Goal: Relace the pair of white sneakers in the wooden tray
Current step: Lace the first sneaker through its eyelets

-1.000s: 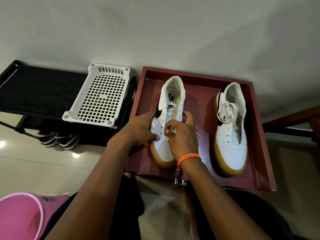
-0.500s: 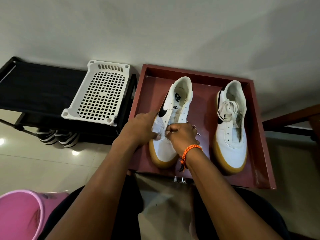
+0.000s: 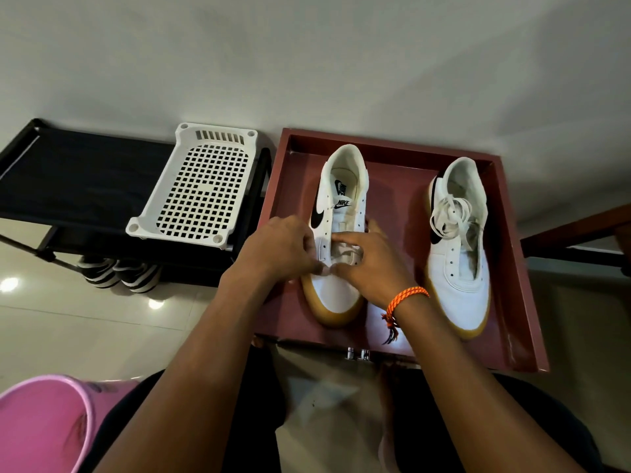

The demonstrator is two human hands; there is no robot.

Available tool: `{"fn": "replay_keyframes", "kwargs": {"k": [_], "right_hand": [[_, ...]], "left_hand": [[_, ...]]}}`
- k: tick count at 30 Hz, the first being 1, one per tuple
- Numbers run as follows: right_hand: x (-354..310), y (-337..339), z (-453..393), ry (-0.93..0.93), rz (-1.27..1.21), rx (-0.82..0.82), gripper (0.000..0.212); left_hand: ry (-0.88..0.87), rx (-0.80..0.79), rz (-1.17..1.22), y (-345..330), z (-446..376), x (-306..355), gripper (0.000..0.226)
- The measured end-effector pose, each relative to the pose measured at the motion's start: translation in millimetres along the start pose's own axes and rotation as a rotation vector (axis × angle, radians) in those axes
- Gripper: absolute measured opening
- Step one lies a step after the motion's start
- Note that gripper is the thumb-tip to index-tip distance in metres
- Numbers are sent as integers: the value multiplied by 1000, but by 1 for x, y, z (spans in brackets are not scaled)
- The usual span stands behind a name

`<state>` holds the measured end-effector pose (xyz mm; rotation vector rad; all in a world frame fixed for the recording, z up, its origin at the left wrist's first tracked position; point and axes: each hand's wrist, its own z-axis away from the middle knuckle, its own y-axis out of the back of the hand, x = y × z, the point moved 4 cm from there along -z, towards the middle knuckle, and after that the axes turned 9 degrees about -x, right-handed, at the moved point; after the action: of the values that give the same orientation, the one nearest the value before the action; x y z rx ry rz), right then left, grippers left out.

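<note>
Two white sneakers sit side by side in a reddish wooden tray (image 3: pixel 519 268) against a pale wall. Left of the tray stand a black rack (image 3: pixel 68 186), a white slotted basket (image 3: pixel 201 186) on it, and nearer, a pink bucket (image 3: pixel 37 425). Inside the tray, the right sneaker (image 3: pixel 459 268) holds a loose bundle of white lace (image 3: pixel 450 216). The left sneaker (image 3: pixel 338 291) has swung straighter than a second ago. The left hand (image 3: pixel 280 250) grips its side, fingers curled. The right hand (image 3: pixel 372 264), lower than before, pinches a lace end at the lowest eyelets. Threading seems barely begun, since the upper eyelets stay empty.
</note>
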<state>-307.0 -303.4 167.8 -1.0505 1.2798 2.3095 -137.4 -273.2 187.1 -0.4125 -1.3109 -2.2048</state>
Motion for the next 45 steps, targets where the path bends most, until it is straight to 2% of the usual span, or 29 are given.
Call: {"fn": "replay_keyframes", "kwargs": {"k": [2,5,8,10,14,16,18,20,21,23,26,28,30,32,38,45], "right_hand": [[-1,8,5,12,52,21,55],[5,13,6,9,61,2,57],[4,10,7,3,69,8,54],[2,9,8,-21,79,15,54],[1,14,12,-54,117,17,50],[-1,17,14,-58,126,15,48],[-1,18,15,-55,117,1,48],[-1,17,15,-57,93,-9,48],[-1,17,15,-60,90,-11,49],[-1,17,16,-65,89,-10,49],[-2,18,16,-59,85,-3,49],[-1,19,15,-63,93,-6,50],[-1,19,16,-63,103,-10,49],[0,20,16,-63,115,-10,49],[0,20,15,-62,118,-20,50],[0,20,15,-50,101,-16,47]], "left_hand": [[-48,-5,-51,-2,0,4,31],[-107,69,-109,-1,4,13,19],[-127,51,-38,4,4,14,14],[-154,36,215,14,7,12,14],[-287,-109,947,30,21,22,13],[-397,-170,1196,34,27,30,12],[-482,-165,1474,43,29,30,13],[-457,-113,1584,49,27,22,12],[-384,-70,1488,48,24,17,12],[-166,-5,992,36,17,7,13],[-1,-129,222,2,4,2,38],[-43,-117,17,-5,-1,3,31],[-116,-74,54,0,-3,7,20],[-189,-83,221,6,-1,10,15],[-354,-194,1006,30,21,22,17],[-604,-234,1529,42,27,25,19]]}}
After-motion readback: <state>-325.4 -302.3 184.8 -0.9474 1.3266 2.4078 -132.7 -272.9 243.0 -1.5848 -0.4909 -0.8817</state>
